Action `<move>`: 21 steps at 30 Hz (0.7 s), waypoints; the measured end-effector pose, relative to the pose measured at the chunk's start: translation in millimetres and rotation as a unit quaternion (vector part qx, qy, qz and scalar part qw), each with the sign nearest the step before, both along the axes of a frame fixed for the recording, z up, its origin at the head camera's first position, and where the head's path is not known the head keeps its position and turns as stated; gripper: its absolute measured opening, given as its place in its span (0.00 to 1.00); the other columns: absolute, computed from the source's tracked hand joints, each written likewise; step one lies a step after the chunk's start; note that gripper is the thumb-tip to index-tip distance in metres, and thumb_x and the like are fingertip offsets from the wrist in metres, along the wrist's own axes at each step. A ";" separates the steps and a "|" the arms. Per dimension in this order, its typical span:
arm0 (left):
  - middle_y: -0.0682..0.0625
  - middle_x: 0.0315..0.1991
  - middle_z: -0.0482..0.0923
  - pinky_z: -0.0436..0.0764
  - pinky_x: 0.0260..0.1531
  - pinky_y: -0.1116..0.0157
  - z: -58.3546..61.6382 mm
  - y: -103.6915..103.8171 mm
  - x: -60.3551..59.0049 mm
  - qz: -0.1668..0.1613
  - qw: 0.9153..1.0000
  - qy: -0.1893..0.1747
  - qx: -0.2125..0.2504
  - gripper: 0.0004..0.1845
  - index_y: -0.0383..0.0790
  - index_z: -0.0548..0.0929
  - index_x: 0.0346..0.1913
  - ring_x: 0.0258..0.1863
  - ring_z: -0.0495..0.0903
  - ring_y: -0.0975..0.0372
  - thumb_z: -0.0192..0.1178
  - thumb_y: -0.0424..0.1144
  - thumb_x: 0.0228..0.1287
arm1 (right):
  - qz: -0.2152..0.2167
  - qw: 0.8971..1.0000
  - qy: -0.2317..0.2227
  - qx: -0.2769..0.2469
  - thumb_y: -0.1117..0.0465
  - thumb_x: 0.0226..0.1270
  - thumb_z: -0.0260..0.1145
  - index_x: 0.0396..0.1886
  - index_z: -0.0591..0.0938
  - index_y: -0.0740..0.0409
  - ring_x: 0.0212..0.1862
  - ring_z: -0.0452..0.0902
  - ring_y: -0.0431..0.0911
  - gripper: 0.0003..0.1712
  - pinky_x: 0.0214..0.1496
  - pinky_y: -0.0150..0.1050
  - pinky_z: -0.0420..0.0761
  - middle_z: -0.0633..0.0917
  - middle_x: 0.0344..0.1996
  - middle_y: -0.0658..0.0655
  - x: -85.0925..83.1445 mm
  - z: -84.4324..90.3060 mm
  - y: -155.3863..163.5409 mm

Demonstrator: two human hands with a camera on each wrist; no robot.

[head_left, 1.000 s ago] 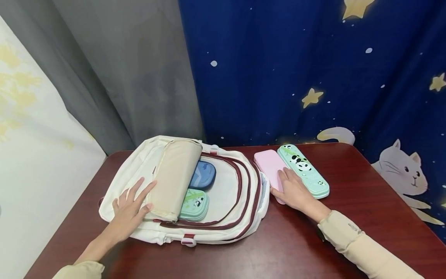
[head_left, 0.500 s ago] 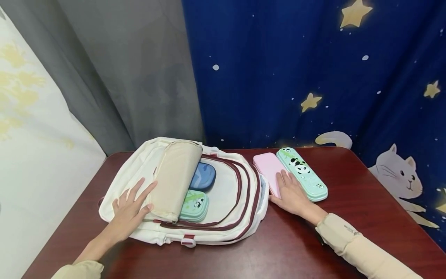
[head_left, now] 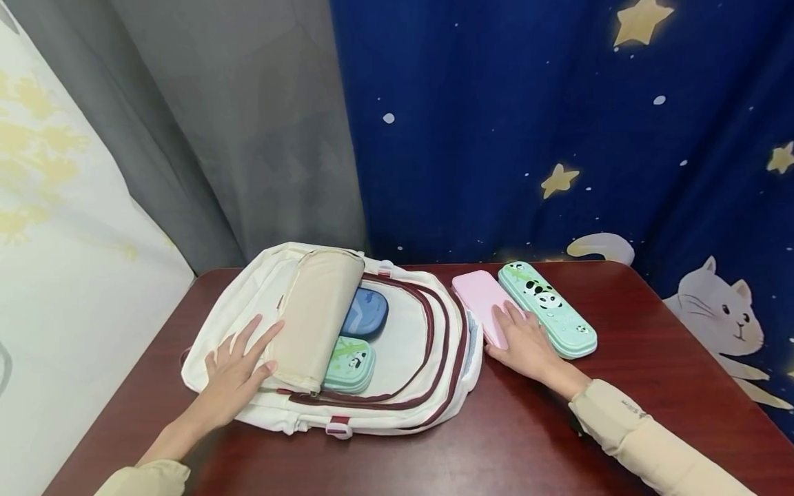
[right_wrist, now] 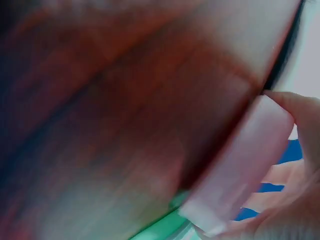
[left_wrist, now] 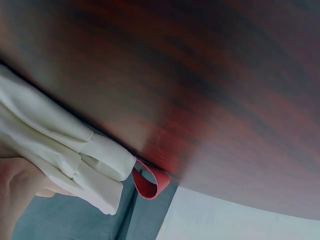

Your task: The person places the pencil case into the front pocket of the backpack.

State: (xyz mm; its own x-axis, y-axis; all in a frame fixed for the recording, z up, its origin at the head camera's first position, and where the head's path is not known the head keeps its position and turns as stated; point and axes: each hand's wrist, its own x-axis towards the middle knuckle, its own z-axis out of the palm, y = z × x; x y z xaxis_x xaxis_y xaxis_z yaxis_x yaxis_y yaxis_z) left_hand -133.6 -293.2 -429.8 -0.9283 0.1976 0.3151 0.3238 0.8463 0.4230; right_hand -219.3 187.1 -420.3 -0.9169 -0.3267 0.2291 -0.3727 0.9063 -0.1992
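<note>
I see the pink case (head_left: 481, 295) lying on the brown table (head_left: 434, 465), just to the right of the white backpack (head_left: 406, 358). The person's right hand (head_left: 526, 344) is over the near part of this case. Its thumb is at the left edge of the case and the other fingers bend over to the right edge, so the case is held between them, under the palm. The far part of the case is out of the hand, beyond the fingertips. In the right wrist view I find the end of the case between the thumb and the fingers. The long green case (head_left: 555, 317), with pandas on its lid, lies close along the right side of the pink one.

The left hand (head_left: 231, 382) rests on the left part of the backpack with its fingers spread apart; the forefinger and the thumb reach the beige flap (head_left: 319, 310). From under the flap, on its right, I see the blue case (head_left: 367, 313) and, nearer, the small green case (head_left: 351, 366), both partly covered. On the far side hang a gray curtain (head_left: 267, 158) and a blue curtain (head_left: 465, 179) with stars.
</note>
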 end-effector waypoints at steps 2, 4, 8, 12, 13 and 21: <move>0.44 0.72 0.41 0.38 0.44 0.28 -1.1 0.5 0.2 0.000 1.000 0.001 0.001 0.32 0.62 0.53 0.72 0.61 0.43 0.28 0.50 0.49 0.68 | -0.004 1.000 0.002 -0.022 0.51 0.53 0.66 0.63 0.68 0.66 0.56 0.59 0.73 0.40 0.48 0.70 0.61 0.65 0.62 0.71 -1.4 3.2 2.1; 0.44 0.72 0.41 0.39 0.44 0.28 -1.8 0.8 0.2 0.000 1.000 0.003 0.001 0.32 0.62 0.53 0.72 0.61 0.44 0.28 0.50 0.49 0.68 | -0.005 0.999 0.010 -0.040 0.52 0.53 0.66 0.63 0.69 0.65 0.57 0.59 0.72 0.39 0.48 0.69 0.60 0.66 0.62 0.70 -2.8 8.1 4.3; 0.43 0.72 0.42 0.39 0.44 0.29 -1.5 0.2 0.2 0.002 1.000 0.008 0.000 0.32 0.62 0.53 0.72 0.61 0.44 0.29 0.50 0.49 0.67 | 0.011 0.997 0.046 -0.064 0.52 0.52 0.66 0.61 0.71 0.65 0.58 0.58 0.69 0.37 0.49 0.68 0.58 0.67 0.61 0.69 -6.0 22.6 9.1; 0.43 0.72 0.42 0.38 0.44 0.28 0.1 -0.5 -1.0 0.001 1.000 0.008 0.000 0.32 0.62 0.53 0.72 0.61 0.44 0.29 0.50 0.49 0.68 | 0.041 0.991 0.091 -0.088 0.53 0.51 0.67 0.60 0.72 0.64 0.58 0.59 0.67 0.36 0.49 0.64 0.59 0.68 0.61 0.67 -7.8 42.3 13.6; 0.43 0.72 0.42 0.38 0.44 0.28 0.4 -0.5 -1.3 0.002 1.000 0.008 0.000 0.32 0.62 0.53 0.72 0.61 0.44 0.28 0.50 0.49 0.68 | 0.051 0.990 0.097 -0.093 0.53 0.50 0.68 0.60 0.73 0.63 0.58 0.60 0.66 0.36 0.49 0.63 0.59 0.68 0.61 0.66 -7.7 47.4 14.2; 0.43 0.72 0.42 0.39 0.44 0.28 -0.5 -0.4 -0.3 0.001 1.000 0.008 -0.001 0.32 0.61 0.54 0.72 0.61 0.44 0.30 0.50 0.50 0.68 | 0.158 0.972 0.099 -0.141 0.55 0.45 0.71 0.56 0.78 0.58 0.59 0.65 0.56 0.34 0.54 0.54 0.64 0.73 0.59 0.59 7.7 71.6 -2.4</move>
